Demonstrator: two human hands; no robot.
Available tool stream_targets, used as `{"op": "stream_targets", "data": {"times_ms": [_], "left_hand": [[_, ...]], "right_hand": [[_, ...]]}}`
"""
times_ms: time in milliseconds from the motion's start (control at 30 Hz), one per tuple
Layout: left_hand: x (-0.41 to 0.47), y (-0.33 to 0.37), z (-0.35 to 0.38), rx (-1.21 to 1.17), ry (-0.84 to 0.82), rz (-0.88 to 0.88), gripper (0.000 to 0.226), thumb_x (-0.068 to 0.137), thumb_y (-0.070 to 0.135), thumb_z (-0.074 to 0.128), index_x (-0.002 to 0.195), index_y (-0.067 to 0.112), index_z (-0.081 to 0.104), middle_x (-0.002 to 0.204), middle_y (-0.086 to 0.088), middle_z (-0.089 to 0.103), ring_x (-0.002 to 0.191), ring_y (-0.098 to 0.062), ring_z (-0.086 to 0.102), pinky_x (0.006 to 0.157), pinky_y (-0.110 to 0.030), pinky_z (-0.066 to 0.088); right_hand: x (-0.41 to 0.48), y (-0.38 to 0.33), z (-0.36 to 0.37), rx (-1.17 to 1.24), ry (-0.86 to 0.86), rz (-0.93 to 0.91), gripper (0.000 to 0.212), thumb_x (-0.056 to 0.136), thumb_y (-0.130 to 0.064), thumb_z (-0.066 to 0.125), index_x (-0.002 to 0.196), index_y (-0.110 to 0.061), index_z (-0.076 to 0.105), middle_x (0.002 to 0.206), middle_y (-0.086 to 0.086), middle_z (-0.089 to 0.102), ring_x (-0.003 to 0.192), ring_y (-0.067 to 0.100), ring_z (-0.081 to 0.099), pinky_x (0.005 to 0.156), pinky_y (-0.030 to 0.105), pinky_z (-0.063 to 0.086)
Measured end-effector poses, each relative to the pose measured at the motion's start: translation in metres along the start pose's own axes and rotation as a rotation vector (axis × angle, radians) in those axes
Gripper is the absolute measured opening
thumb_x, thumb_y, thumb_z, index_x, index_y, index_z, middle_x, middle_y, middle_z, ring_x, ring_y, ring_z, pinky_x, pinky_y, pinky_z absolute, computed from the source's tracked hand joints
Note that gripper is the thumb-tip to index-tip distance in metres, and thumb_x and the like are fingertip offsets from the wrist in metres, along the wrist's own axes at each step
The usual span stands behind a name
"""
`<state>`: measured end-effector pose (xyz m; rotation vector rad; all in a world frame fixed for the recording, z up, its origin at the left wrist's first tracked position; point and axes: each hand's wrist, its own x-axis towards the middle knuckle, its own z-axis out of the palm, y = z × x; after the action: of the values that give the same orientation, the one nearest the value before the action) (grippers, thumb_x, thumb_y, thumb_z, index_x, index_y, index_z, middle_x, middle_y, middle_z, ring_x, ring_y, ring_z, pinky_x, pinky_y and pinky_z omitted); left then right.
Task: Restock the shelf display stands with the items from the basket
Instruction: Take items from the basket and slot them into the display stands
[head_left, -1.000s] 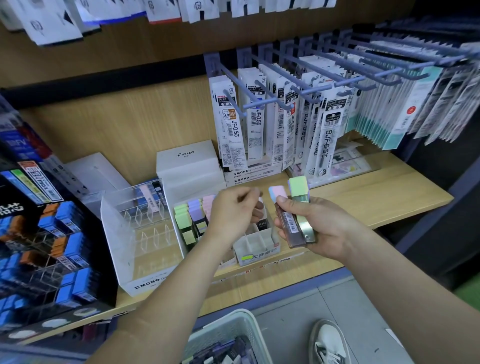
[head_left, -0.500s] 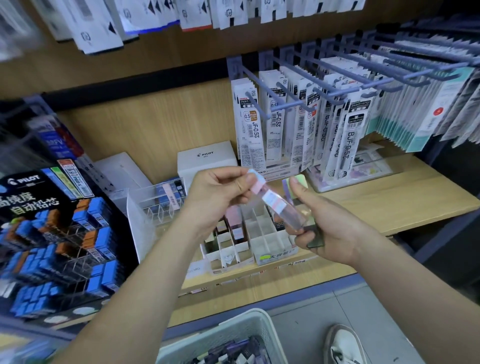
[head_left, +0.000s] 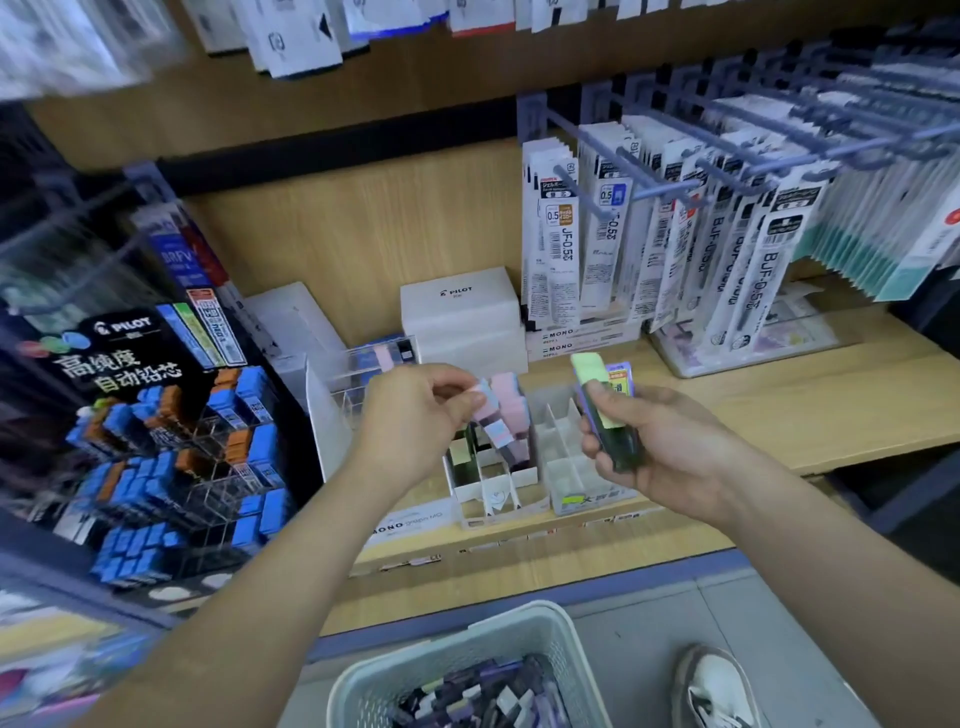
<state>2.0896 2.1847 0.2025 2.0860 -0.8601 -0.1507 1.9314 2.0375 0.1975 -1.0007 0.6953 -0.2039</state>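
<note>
My left hand (head_left: 415, 415) pinches a pink-capped lead case (head_left: 493, 428) by its top, its lower end down among the cells of the white divided display stand (head_left: 488, 488). Several pink-capped cases (head_left: 511, 402) stand in that stand's back cells. My right hand (head_left: 660, 441) grips two more cases, one with a green cap (head_left: 592, 371), just right of the stand and above the shelf. A pale basket (head_left: 550, 631) with several dark and purple cases sits low in the view, on the floor.
A second divided stand (head_left: 566, 457) and a clear acrylic stand (head_left: 332, 415) flank the white one. A black Pilot rack (head_left: 171, 447) of blue and orange cases fills the left. Refill packs hang on hooks (head_left: 675, 228) above right. A white Pilot box (head_left: 460, 306) stands behind.
My left hand has taken the pink-capped case from my right hand and lowered it into the white stand. The view has swung left and down.
</note>
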Motion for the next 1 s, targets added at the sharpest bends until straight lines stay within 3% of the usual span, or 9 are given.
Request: {"op": "stream_targets", "data": {"times_ms": [167,300,433,567,700,867,933,1000], "left_hand": [[-0.007,-0.005,0.014,0.051,-0.049,0.023,0.015,0.081,0.015,0.073,0.096,0.013,0.075,0.074,0.008,0.068,0.066,-0.005,0.063,0.078,-0.025,0.054],[-0.009,-0.009,0.022,0.095,-0.075,0.019,0.012,0.081,0.018,0.074,0.093,0.018,0.075,0.071,0.017,0.063,0.067,0.002,0.059,0.075,-0.02,0.051],[-0.012,-0.009,0.031,0.139,-0.116,0.039,0.009,0.081,0.02,0.074,0.088,0.018,0.07,0.071,0.014,0.062,0.069,-0.009,0.059,0.073,-0.024,0.051],[-0.014,-0.008,0.037,0.192,-0.108,0.133,0.011,0.083,0.019,0.071,0.092,0.014,0.073,0.083,0.0,0.069,0.08,-0.017,0.063,0.079,-0.031,0.051],[-0.011,-0.01,0.041,0.266,-0.071,0.234,0.017,0.086,0.017,0.067,0.102,0.014,0.073,0.096,-0.004,0.068,0.085,-0.019,0.063,0.082,-0.03,0.049],[-0.01,-0.013,0.044,0.346,-0.055,0.307,0.012,0.084,0.021,0.069,0.094,0.015,0.07,0.088,-0.003,0.064,0.077,-0.021,0.061,0.071,-0.032,0.05],[-0.008,-0.012,0.043,0.348,-0.032,0.282,0.01,0.084,0.024,0.068,0.092,0.018,0.07,0.086,0.001,0.064,0.073,-0.015,0.059,0.07,-0.028,0.049],[-0.006,-0.003,0.037,0.167,-0.011,0.176,0.012,0.089,0.025,0.064,0.092,0.017,0.072,0.082,0.005,0.068,0.07,-0.009,0.061,0.07,-0.024,0.05]], "right_hand": [[0.004,0.001,-0.002,-0.046,0.044,0.022,0.027,0.092,-0.033,0.063,0.107,-0.011,0.057,0.067,0.004,0.058,0.048,0.01,0.045,0.036,0.016,0.035],[0.005,0.002,-0.004,-0.065,0.043,0.036,0.023,0.092,-0.032,0.063,0.103,-0.012,0.057,0.065,0.003,0.054,0.046,0.01,0.041,0.035,0.016,0.03],[0.006,0.003,-0.004,-0.077,0.039,0.068,0.02,0.093,-0.031,0.063,0.1,-0.014,0.055,0.064,0.003,0.049,0.047,0.01,0.037,0.035,0.016,0.026],[0.007,0.002,-0.005,-0.063,0.034,0.128,0.017,0.094,-0.027,0.057,0.104,-0.013,0.056,0.063,0.004,0.049,0.045,0.011,0.034,0.034,0.017,0.023],[0.004,0.003,-0.005,-0.017,0.007,0.131,0.02,0.093,-0.018,0.05,0.105,-0.006,0.061,0.068,0.007,0.055,0.047,0.013,0.042,0.035,0.02,0.033],[-0.003,0.003,-0.003,-0.071,-0.073,0.06,0.01,0.092,-0.013,0.062,0.099,-0.006,0.061,0.072,0.009,0.061,0.059,0.018,0.06,0.048,0.026,0.051],[-0.003,0.004,-0.002,-0.079,-0.068,0.046,0.011,0.09,-0.013,0.065,0.098,-0.008,0.061,0.07,0.007,0.062,0.061,0.018,0.063,0.049,0.026,0.052],[-0.005,0.003,-0.002,-0.088,-0.076,0.035,0.012,0.087,-0.013,0.067,0.097,-0.009,0.061,0.068,0.004,0.063,0.061,0.017,0.063,0.049,0.025,0.051]]}}
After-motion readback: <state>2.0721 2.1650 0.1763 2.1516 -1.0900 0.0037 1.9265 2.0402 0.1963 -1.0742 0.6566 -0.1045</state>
